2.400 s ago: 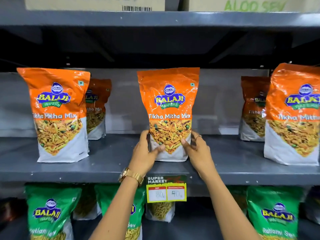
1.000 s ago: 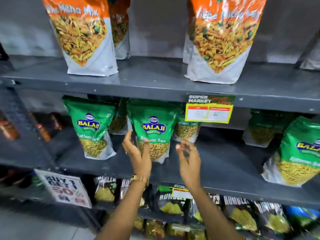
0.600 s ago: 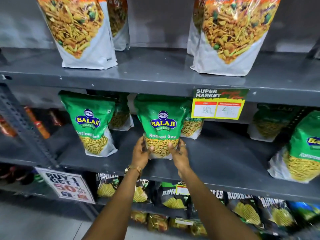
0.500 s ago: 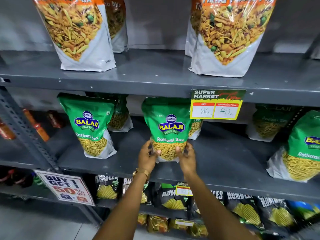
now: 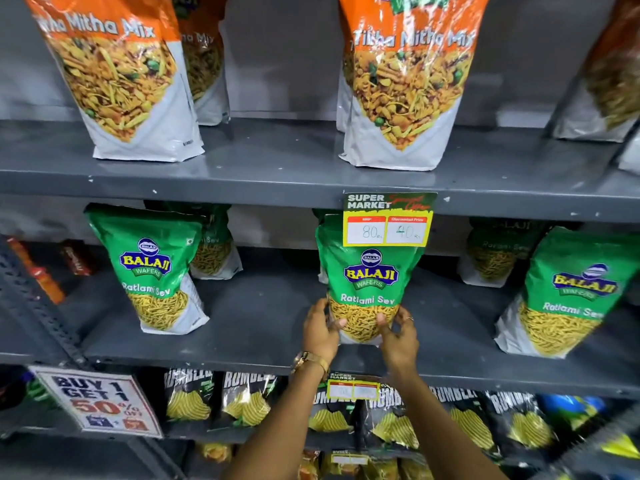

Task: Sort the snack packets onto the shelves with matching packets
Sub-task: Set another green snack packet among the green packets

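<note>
A green Ratlami Sev packet (image 5: 369, 278) stands upright near the front of the middle shelf (image 5: 263, 327). My left hand (image 5: 320, 332) grips its lower left corner and my right hand (image 5: 398, 336) grips its lower right corner. More green Ratlami Sev packets stand to the left (image 5: 152, 268) and to the right (image 5: 571, 292), with others behind them. Orange Tikha Mitha Mix packets (image 5: 401, 81) stand on the upper shelf (image 5: 277, 161).
A yellow price tag (image 5: 388, 220) hangs from the upper shelf's edge, covering the held packet's top. Black Rumbles chip packets (image 5: 249, 396) fill the lower shelf. A "Buy 1 Get 1" sign (image 5: 97, 400) sits at the lower left. A slotted upright post (image 5: 31, 303) runs down the left.
My hands left the orange packet on the upper shelf, dropped to the middle shelf and took hold of a green Ratlami Sev packet, which has shifted rightward under the price tag.
</note>
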Demonstrator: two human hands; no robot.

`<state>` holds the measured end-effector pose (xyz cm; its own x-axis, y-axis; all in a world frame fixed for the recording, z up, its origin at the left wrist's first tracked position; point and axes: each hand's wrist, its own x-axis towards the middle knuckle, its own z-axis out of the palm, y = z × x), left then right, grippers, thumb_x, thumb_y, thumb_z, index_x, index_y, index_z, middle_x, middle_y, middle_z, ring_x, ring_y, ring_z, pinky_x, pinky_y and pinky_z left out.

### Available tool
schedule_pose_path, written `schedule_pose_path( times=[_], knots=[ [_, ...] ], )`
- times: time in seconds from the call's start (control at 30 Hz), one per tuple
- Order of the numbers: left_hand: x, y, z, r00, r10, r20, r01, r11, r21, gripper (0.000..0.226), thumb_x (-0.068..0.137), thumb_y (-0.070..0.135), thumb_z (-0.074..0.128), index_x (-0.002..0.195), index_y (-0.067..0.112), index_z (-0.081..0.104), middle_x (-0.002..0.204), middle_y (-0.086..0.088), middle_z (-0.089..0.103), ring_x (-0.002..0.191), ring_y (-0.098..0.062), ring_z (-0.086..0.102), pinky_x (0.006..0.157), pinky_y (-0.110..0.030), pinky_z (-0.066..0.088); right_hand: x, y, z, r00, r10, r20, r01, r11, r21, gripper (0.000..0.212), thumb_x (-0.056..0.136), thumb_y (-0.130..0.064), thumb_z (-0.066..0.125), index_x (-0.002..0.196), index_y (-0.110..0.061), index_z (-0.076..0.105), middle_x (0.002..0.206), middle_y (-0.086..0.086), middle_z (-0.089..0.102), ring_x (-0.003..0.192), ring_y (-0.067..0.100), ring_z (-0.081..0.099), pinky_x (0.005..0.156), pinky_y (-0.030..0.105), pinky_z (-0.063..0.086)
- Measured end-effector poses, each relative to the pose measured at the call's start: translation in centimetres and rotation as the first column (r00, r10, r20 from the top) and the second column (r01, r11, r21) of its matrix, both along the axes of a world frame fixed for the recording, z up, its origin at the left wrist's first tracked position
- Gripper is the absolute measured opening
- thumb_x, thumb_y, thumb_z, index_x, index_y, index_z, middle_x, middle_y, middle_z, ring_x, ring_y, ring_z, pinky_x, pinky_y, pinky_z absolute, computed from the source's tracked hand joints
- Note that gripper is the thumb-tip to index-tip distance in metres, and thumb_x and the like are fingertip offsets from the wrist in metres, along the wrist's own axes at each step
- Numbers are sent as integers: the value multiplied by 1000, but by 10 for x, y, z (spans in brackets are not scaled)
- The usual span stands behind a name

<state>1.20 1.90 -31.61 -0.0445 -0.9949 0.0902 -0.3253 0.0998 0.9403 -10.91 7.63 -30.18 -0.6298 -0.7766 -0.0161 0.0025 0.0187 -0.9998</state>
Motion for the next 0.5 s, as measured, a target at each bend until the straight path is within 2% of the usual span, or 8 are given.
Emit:
schedule_pose_path(
  times=[0.13, 0.23, 0.37, 0.5],
  knots=[
    [0, -2, 3, 999, 29, 35, -28, 999, -14, 44, 81, 1, 65, 123, 9, 56, 124, -15, 63, 113, -32, 60, 95, -36, 48, 2, -8, -2, 1000, 29, -2, -28, 999, 41, 44, 86, -24, 66, 125, -11, 51, 113, 10, 63, 108, 28, 59, 94, 53, 52],
    [5, -3, 0, 998, 18, 62, -19, 1000, 7, 43, 82, 0, 63, 124, 8, 52, 124, -15, 62, 114, -32, 59, 90, -31, 44, 3, -11, -4, 998, 69, -1, -69, 997, 44, 41, 86, -21, 65, 123, -10, 51, 111, 8, 63, 108, 25, 59, 95, 47, 51],
    [14, 1, -17, 984, -21, 175, 8, 997, 74, 33, 83, 0, 58, 115, 6, 50, 111, -18, 68, 103, -38, 65, 79, -33, 49, 0, -9, -7, 993, 113, 16, -114, 991, 69, 38, 88, -20, 64, 122, -13, 49, 116, 9, 64, 110, 24, 58, 101, 46, 48],
    [15, 5, -32, 984, -20, 175, 4, 996, 92, 27, 82, -1, 59, 107, 5, 51, 105, -17, 72, 98, -35, 68, 83, -41, 56, -1, -12, -10, 992, 122, -16, -120, 988, 93, 46, 87, -25, 65, 128, -15, 48, 126, 13, 65, 118, 30, 60, 101, 54, 48]
  ],
)
